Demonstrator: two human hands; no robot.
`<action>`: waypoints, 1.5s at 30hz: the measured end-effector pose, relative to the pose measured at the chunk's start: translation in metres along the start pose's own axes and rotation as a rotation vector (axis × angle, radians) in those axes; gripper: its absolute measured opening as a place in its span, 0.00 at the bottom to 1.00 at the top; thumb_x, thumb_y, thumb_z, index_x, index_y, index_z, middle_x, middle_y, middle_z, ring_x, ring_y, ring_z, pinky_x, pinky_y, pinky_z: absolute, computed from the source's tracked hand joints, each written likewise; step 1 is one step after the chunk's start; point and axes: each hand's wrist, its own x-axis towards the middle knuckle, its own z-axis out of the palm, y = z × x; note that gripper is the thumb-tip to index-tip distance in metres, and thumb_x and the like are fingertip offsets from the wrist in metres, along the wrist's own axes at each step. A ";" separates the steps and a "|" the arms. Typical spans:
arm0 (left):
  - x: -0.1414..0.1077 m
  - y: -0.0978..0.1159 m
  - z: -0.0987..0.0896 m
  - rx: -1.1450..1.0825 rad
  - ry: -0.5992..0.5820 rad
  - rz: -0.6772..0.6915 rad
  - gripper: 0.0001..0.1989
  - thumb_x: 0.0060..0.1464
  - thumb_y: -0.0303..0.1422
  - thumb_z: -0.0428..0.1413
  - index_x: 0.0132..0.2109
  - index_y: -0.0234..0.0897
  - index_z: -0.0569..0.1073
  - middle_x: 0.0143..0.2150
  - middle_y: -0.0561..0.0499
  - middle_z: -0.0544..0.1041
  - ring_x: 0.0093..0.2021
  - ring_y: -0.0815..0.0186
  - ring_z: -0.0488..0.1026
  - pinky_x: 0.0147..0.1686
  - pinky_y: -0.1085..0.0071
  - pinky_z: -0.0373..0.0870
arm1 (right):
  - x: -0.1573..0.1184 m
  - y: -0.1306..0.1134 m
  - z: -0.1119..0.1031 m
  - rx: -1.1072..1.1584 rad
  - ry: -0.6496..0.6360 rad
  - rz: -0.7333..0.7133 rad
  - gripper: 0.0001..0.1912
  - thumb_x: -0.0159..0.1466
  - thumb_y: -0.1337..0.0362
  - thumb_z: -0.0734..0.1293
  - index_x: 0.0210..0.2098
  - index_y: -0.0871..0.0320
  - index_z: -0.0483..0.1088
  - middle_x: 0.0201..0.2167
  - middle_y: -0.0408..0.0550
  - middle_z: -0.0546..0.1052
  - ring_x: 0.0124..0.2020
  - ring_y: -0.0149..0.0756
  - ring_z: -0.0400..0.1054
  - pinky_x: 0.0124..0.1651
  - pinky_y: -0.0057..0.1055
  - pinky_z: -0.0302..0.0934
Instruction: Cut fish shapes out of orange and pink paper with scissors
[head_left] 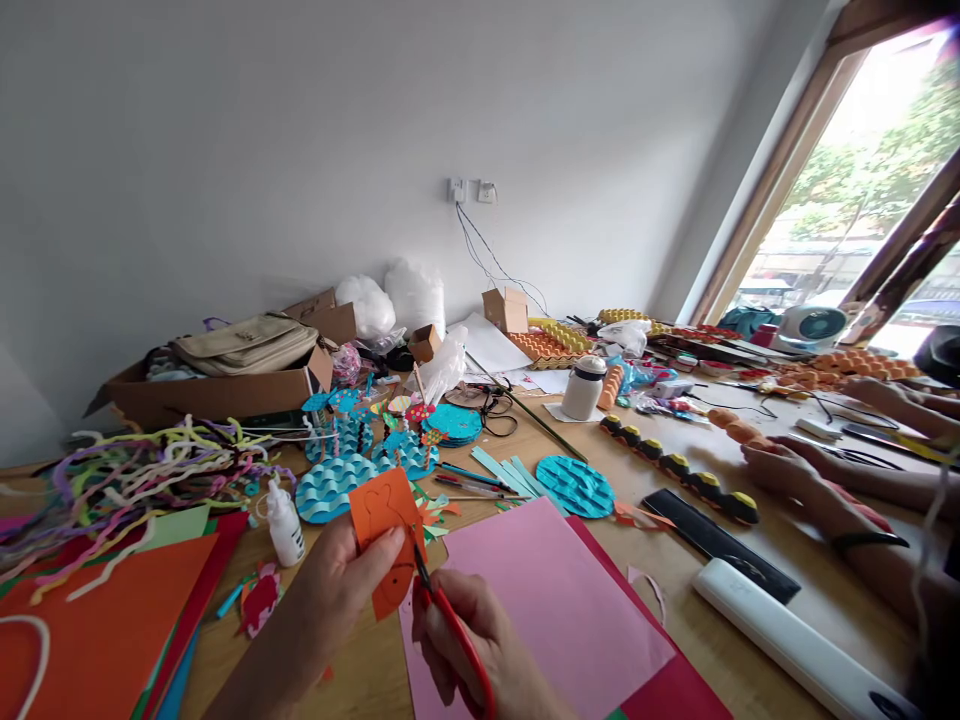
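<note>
My left hand point(349, 575) pinches a piece of orange paper point(384, 510) between thumb and fingers, with shapes drawn on it in dark line. My right hand point(469, 635) is closed round the red handles of a pair of scissors point(459, 630). The dark blades meet the right edge of the orange paper. Below and to the right of both hands lies a pink sheet point(555, 600) on top of a red one point(675, 690). A white glue bottle point(285, 525) stands left of my left hand.
Pipe cleaners point(150, 480) and coloured paper point(105, 610) lie left. Blue paper discs point(574, 485) sit beyond my hands. A black case point(720, 545), a long white device point(802, 640) and an egg-carton strip point(679, 468) lie right, near another person's hands point(787, 470).
</note>
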 end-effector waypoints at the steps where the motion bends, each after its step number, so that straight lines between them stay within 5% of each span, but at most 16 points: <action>1: 0.001 -0.001 0.000 -0.003 -0.004 0.003 0.07 0.47 0.39 0.54 0.29 0.41 0.73 0.24 0.56 0.72 0.28 0.63 0.69 0.29 0.73 0.68 | 0.000 -0.001 0.000 -0.017 0.005 -0.005 0.29 0.57 0.38 0.61 0.25 0.61 0.64 0.12 0.35 0.61 0.12 0.21 0.52 0.14 0.18 0.43; 15: 0.003 -0.003 0.000 -0.064 -0.021 -0.035 0.08 0.47 0.39 0.55 0.27 0.41 0.71 0.25 0.55 0.73 0.30 0.61 0.71 0.34 0.69 0.70 | -0.001 0.004 -0.003 -0.119 0.046 -0.034 0.24 0.61 0.44 0.61 0.21 0.59 0.60 0.14 0.36 0.59 0.14 0.22 0.53 0.14 0.18 0.47; 28: 0.002 -0.001 0.001 -0.026 -0.013 -0.024 0.09 0.47 0.39 0.54 0.23 0.42 0.69 0.22 0.57 0.71 0.27 0.63 0.70 0.32 0.71 0.70 | -0.005 -0.014 0.004 -0.124 0.033 0.054 0.27 0.59 0.40 0.59 0.22 0.58 0.59 0.14 0.36 0.60 0.16 0.24 0.55 0.18 0.20 0.49; 45: 0.000 -0.007 0.002 -0.080 -0.026 -0.022 0.08 0.49 0.38 0.54 0.28 0.40 0.73 0.25 0.55 0.71 0.30 0.63 0.69 0.34 0.70 0.70 | -0.004 -0.008 0.004 -0.134 0.068 0.005 0.29 0.58 0.37 0.58 0.22 0.58 0.60 0.13 0.36 0.59 0.14 0.23 0.53 0.16 0.20 0.47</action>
